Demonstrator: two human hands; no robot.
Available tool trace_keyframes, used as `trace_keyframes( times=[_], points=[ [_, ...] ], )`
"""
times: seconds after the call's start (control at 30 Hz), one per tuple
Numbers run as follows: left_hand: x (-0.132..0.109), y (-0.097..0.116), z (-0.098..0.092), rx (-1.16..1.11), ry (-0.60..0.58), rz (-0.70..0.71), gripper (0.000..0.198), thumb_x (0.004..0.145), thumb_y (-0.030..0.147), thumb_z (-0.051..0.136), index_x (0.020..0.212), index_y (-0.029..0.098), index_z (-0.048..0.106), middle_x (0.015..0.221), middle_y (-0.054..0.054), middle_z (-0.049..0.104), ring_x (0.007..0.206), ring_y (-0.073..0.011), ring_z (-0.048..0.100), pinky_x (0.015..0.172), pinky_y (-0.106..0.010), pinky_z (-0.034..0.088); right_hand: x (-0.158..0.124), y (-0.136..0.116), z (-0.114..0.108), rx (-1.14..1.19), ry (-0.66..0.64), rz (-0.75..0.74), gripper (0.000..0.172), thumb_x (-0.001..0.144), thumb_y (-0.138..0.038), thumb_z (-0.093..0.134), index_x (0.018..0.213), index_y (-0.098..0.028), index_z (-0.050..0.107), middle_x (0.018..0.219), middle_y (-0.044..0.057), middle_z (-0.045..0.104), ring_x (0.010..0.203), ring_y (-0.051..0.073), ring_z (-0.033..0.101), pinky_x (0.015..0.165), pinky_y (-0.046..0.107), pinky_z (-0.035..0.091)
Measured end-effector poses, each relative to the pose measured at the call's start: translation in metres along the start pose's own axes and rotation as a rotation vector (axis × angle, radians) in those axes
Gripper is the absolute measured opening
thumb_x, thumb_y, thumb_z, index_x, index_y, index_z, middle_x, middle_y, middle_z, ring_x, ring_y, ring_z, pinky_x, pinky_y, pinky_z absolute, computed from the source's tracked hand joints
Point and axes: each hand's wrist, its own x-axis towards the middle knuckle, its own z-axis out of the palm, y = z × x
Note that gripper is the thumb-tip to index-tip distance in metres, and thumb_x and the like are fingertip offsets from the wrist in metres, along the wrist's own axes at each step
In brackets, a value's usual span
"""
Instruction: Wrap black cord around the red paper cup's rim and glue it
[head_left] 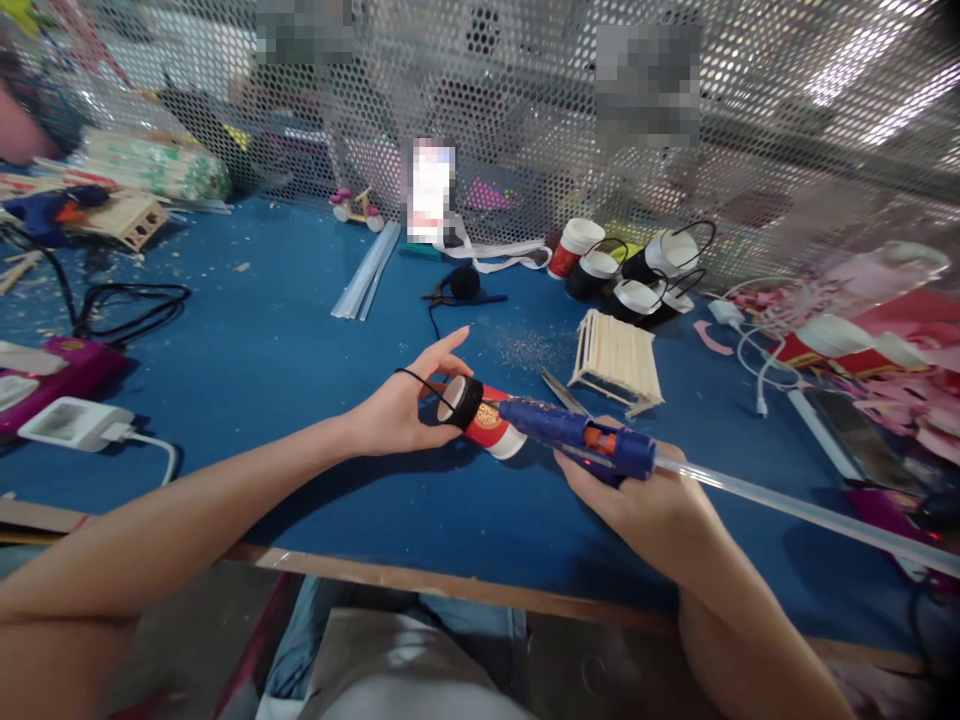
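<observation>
Blue tabletop (285,330) is being backed, well beyond a red-and-white paper cup (487,428), by a perforated metal screen (525,110). On its side, the cup is being held with its long axis running from a black-wrapped end, far left, to a white end, near right; whether the table is being touched cannot be told. Round the black-wrapped end, the left hand (409,405), the nearer one, is being closed — thumb below, one finger raised. From the cup's right, a blue glue gun (570,430) is being pointed at its red side by the right hand (649,510), clamped round the handle — nozzle contact cannot be told.
</observation>
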Motion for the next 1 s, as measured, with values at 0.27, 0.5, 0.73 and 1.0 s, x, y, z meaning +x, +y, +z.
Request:
trace_keyframes(
  times=[0.27,0.5,0.73,1.0],
  points=[
    [0.0,0.0,0.0,-0.012,0.054,-0.123,0.096,0.071,0.019,0.071,0.147,0.031,0.013,0.113,-0.008,0.053,0.1,-0.0203,0.057,0.085,-0.036,0.053,-0.009,0.005,0.008,0.046,-0.107,0.033,0.016,0.076,-0.016,0.05,0.071,-0.025,0.063,0.053,0.001,0.058,0.045,0.016,0.055,0.045,0.027,0.047],
    [0.002,0.004,0.0,-0.013,0.082,-0.164,0.096,0.068,0.018,0.071,0.147,0.029,0.017,0.107,-0.006,0.054,0.098,-0.0194,0.058,0.084,-0.036,0.053,-0.014,0.009,0.014,-0.015,-0.079,-0.053,0.015,0.08,-0.016,0.05,0.073,-0.022,0.063,0.059,0.001,0.061,0.047,0.014,0.055,0.047,0.026,0.044],
    [0.002,0.001,0.002,-0.046,0.095,-0.19,0.098,0.068,0.019,0.072,0.147,0.027,0.015,0.107,-0.006,0.053,0.092,-0.0177,0.058,0.081,-0.036,0.055,-0.013,0.011,0.013,-0.014,-0.106,-0.066,0.014,0.08,-0.018,0.051,0.071,-0.022,0.061,0.058,0.002,0.06,0.048,0.014,0.055,0.045,0.026,0.042],
    [0.001,0.0,0.002,-0.002,0.092,-0.145,0.096,0.069,0.019,0.071,0.147,0.028,0.015,0.109,-0.007,0.054,0.101,-0.0213,0.057,0.084,-0.038,0.053,-0.012,0.009,0.013,-0.028,-0.065,-0.132,0.016,0.079,-0.018,0.049,0.067,-0.022,0.059,0.056,0.002,0.058,0.045,0.014,0.051,0.043,0.026,0.04]
  ],
)
